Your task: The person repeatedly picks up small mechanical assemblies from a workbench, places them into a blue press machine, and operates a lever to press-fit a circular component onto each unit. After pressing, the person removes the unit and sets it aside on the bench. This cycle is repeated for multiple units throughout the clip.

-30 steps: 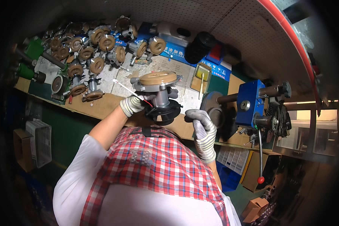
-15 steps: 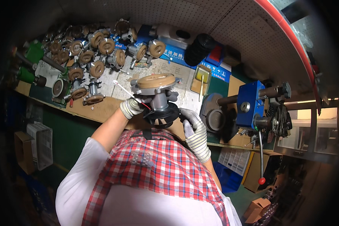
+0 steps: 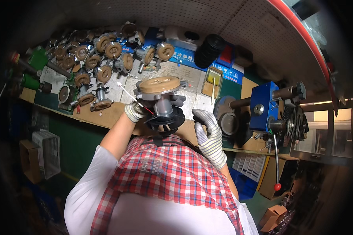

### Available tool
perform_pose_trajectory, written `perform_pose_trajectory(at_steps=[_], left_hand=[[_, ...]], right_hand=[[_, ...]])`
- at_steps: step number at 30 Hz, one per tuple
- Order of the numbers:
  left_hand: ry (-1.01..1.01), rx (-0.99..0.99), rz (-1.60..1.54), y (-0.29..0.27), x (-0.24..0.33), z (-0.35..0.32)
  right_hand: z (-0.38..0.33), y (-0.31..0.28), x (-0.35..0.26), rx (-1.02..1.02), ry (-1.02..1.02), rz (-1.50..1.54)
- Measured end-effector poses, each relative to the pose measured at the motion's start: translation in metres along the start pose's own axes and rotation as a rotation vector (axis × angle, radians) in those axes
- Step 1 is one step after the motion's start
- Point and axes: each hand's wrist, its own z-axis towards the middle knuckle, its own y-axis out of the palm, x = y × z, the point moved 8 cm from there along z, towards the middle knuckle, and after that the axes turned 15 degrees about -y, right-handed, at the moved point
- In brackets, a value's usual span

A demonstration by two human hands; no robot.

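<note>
A blower motor assembly point(image 3: 163, 104) stands upright in front of my apron, with a round tan disc on top, a grey metal body and a black bladed fan wheel at the bottom. My left hand point(image 3: 135, 111), in a striped glove, grips it around the metal body; dark fingertips show on its far side. A thin wire point(image 3: 130, 94) with a white end sticks out to the left of it. My right hand point(image 3: 211, 138), also gloved, is just right of the fan wheel, apart from it. Its thumb and fingers are spread and bent, and I see nothing held between them.
Several similar motor assemblies point(image 3: 113, 50) crowd the bench's back left, beside green clamp tools point(image 3: 37, 57). A tray of yellow paste with a brush point(image 3: 213, 81) lies beyond my right hand. Farther right stands a blue lever press point(image 3: 262, 107) with a red-knobbed handle point(image 3: 277, 187).
My right hand has drawn away to the right from the black fan wheel, which it was at before. The left hand keeps hold of the motor assembly. The whole view has shifted slightly.
</note>
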Motion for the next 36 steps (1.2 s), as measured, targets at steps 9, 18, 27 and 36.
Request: perform_pose_trajectory(at_steps=[9, 18, 27, 36], left_hand=[[0.073, -0.163, -0.04, -0.001, -0.003, 0.0], [0.236, 0.296, 0.561, -0.068, -0.028, 0.018], [0.361, 0.628, 1.319, -0.066, -0.101, 0.036], [0.037, 1.077, 0.868, -0.14, -0.084, 0.03]], right_hand=[[0.016, -0.006, -0.007, 0.11, -0.049, 0.009], [0.01, 0.012, 0.042, 0.21, 0.26, 0.289], [-0.022, 0.083, 0.208, 0.461, 0.915, 0.285], [-0.028, 0.105, 0.258, -0.115, 0.74, -0.293]])
